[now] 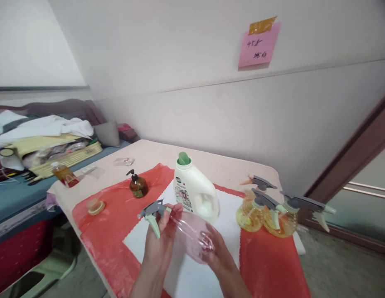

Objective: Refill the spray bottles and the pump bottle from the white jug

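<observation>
Spray bottle [192,238] tilted, left hand [163,238] grip clenched at neck, right hand [215,252] grasping base

Both bare forearms come up from the lower edge of the head view and meet close together in the middle. The left hand [163,231] is raised, back of the hand toward the camera, with its fingers [175,209] curled closed in a grip near the top. The right hand [215,248] lies lower and more flat, palm turned inward, its fingers bent and cupped. The two hands are near, almost side by side.
</observation>
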